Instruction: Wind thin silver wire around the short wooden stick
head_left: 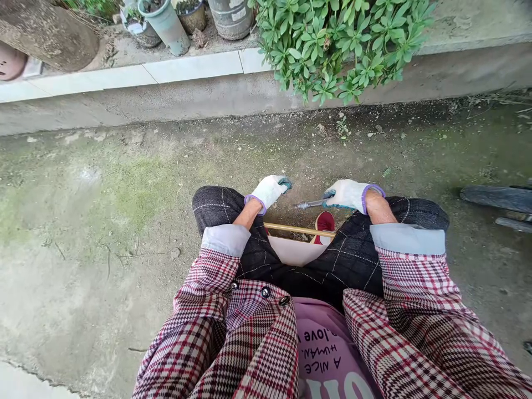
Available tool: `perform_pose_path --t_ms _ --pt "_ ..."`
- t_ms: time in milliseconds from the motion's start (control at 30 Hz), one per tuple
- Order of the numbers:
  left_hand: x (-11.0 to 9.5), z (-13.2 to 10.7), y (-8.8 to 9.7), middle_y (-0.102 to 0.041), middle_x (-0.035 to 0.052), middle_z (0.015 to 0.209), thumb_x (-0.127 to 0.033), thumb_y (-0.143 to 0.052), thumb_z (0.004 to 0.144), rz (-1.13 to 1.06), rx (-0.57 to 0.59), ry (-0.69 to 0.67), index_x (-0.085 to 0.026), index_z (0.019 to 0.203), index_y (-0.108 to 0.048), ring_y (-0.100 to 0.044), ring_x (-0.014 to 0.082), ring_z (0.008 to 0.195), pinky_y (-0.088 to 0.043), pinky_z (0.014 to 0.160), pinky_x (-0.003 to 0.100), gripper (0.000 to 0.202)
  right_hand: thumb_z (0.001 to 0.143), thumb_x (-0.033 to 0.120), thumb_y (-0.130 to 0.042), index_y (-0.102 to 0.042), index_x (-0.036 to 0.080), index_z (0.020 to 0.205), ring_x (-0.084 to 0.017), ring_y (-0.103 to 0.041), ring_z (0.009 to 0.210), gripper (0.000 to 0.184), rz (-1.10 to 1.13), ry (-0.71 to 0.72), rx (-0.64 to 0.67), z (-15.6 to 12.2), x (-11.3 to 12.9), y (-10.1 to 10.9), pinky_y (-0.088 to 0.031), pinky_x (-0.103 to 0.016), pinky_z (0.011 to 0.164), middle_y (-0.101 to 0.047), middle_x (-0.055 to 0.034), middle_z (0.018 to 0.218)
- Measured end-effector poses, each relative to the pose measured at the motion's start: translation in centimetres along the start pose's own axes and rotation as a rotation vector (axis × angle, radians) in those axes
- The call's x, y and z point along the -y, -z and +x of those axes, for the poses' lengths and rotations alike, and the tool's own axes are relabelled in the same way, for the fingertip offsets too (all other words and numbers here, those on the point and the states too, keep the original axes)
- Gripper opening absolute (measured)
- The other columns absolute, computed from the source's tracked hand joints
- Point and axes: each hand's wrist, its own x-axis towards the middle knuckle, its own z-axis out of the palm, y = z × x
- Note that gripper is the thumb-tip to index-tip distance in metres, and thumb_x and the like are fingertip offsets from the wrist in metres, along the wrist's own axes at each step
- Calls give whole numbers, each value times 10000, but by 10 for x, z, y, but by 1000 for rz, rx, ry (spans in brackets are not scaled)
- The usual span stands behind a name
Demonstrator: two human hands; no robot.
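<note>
One slim tool, tip indistinct

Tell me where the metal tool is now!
In the head view, the metal tool is just right of the middle, in the gloved right hand, pointing left. The red shoe shows just below it in the picture.
</note>
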Motion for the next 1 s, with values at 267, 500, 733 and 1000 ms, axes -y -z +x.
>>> perform_pose_path --t_ms 267,500,733,1000 --pt "-22 -9 -11 -797 27 842 -101 -663 799 -222 90 62 -134 889 -815 -654 126 747 -553 777 254 179 928 430 -661 -857 226 1110 -270 -731 905 337 -127 -228 -293 2 2 12 -471 -335 704 -828 -107 1014" --pt "-20 -11 -18 -821 53 880 -39 -608 820 -348 174 42 -116 861 -803 -700 126 769 -579 905 291 214 877 310 -799 -784 181 1027 -104 -470 471 199 893 -187 -420 -12 18 14 -381 -227 421 -656 8 645" --pt "-5 -2 -21 -792 36 840 -88 -593 825 -188 208 -20 -147 836 -771 -699 141 793 -566 894 281 188 717 384 -933 -698 189 869 -73 -450 409 341 1109 20 -290 -36 23 19 -324 -191 336 -642 18 601" --pt "-8 -8 3 -696 16 753 -253 -592 925 162 60 -55 -166 858 -768 -580 161 710 -488 773 292 207 656 460 -906 -873 169 987 -142 -631 603 442 592 173 245 -26 10 9 -474 -245 517 -790 -47 800"
